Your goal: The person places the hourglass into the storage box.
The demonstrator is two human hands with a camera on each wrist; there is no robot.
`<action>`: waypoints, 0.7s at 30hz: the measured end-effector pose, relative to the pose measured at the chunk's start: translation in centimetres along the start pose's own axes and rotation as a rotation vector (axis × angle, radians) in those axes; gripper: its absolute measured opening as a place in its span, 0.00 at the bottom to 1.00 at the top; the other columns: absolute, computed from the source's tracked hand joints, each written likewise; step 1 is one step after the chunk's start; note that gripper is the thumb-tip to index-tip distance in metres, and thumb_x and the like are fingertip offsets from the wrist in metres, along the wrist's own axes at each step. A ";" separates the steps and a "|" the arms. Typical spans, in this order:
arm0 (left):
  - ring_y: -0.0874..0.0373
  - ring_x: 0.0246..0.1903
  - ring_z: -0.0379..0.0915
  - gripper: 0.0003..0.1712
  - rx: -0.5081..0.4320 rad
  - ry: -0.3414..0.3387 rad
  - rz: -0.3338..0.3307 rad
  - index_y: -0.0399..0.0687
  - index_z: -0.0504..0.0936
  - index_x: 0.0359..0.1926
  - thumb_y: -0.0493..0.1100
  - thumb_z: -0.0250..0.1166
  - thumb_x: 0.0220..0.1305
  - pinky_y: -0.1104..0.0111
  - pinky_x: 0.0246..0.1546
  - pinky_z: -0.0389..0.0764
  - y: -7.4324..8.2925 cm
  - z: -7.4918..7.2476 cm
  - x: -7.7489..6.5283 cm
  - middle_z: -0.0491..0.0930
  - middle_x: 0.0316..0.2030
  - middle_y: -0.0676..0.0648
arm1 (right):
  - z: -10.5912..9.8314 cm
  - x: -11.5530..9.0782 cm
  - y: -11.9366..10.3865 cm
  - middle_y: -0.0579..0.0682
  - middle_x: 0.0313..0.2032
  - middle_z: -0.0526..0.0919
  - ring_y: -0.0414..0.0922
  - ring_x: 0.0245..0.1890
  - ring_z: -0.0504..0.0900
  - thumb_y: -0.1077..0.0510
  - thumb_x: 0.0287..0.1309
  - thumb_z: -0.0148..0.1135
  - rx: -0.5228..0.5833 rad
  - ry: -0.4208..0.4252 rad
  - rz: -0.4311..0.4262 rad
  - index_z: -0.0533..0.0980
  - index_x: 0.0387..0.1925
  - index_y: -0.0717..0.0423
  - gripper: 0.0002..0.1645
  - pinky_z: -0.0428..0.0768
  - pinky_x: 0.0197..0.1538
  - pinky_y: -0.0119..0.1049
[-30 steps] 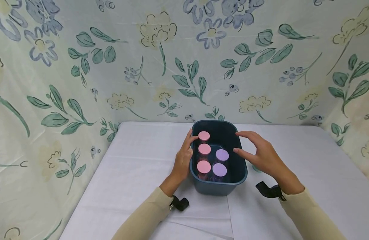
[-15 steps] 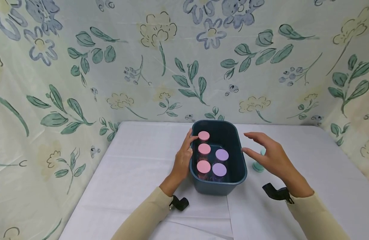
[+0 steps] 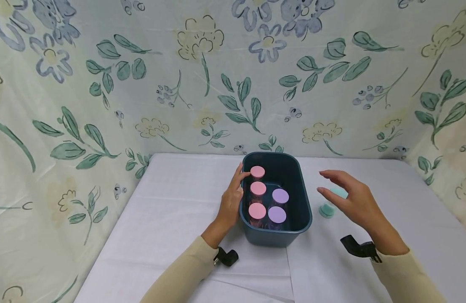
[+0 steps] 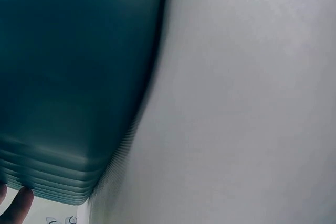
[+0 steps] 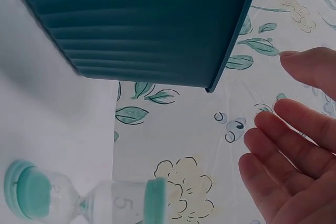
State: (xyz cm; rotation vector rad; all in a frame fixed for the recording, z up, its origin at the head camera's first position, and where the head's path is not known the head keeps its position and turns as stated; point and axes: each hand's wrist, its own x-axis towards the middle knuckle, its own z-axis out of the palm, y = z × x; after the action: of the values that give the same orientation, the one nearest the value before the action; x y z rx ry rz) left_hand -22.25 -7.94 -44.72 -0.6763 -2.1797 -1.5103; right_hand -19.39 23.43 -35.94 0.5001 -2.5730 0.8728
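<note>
A dark blue bin [image 3: 274, 237] stands on the white-covered table. My left hand [image 3: 229, 204] holds its left wall, one finger over the rim near the farthest pink cap; in the left wrist view fingertips [image 4: 20, 203] lie against the ridged outside. Inside are three pink-capped sand timers [image 3: 257, 188] along the left and two purple-capped ones [image 3: 277, 214] beside them. My right hand [image 3: 352, 204], thumb and fingers spread apart and holding nothing, hovers right of the bin. Below it stands a teal-capped sand timer [image 5: 107, 200] marked 5, partly hidden by the hand in the head view.
White cloth [image 3: 179, 202] covers the table, with folds near its front. A floral curtain [image 3: 233, 75] hangs behind the table's far edge and along both sides. A dark wrist camera [image 3: 227, 256] sits at the left cuff, another camera [image 3: 358, 247] at the right.
My right hand has moved right, from over the bin's right rim out beside it, and more of the teal-capped sand timer shows. The left hand and bin have stayed put.
</note>
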 end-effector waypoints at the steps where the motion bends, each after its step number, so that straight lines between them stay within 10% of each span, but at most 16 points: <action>1: 0.58 0.73 0.44 0.29 -0.001 0.000 0.000 0.53 0.64 0.69 0.48 0.33 0.71 0.51 0.68 0.55 0.0 0.0 0.0 0.48 0.75 0.50 | 0.0 -0.1 0.1 0.56 0.55 0.79 0.57 0.55 0.77 0.57 0.53 0.70 0.002 0.004 -0.005 0.74 0.57 0.57 0.29 0.68 0.57 0.19; 4: 0.57 0.73 0.44 0.29 -0.008 0.000 0.003 0.51 0.64 0.69 0.48 0.34 0.71 0.51 0.68 0.55 -0.2 0.1 0.0 0.48 0.75 0.50 | -0.1 -0.3 0.4 0.57 0.54 0.79 0.57 0.54 0.77 0.59 0.53 0.70 0.014 0.012 -0.013 0.74 0.57 0.58 0.29 0.57 0.51 0.07; 21: 0.56 0.73 0.44 0.28 -0.035 -0.010 -0.012 0.49 0.64 0.69 0.45 0.35 0.71 0.52 0.68 0.54 -0.1 0.1 0.1 0.48 0.75 0.50 | -0.3 -1.1 2.0 0.61 0.55 0.77 0.61 0.55 0.75 0.54 0.55 0.69 0.031 -0.018 0.060 0.72 0.59 0.58 0.30 0.59 0.50 0.08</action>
State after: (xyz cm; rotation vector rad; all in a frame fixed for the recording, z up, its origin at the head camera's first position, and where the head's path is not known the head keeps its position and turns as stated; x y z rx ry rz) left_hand -22.40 -7.87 -44.73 -0.6850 -2.1731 -1.5570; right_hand -19.21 25.34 -37.21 0.4439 -2.6065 0.9343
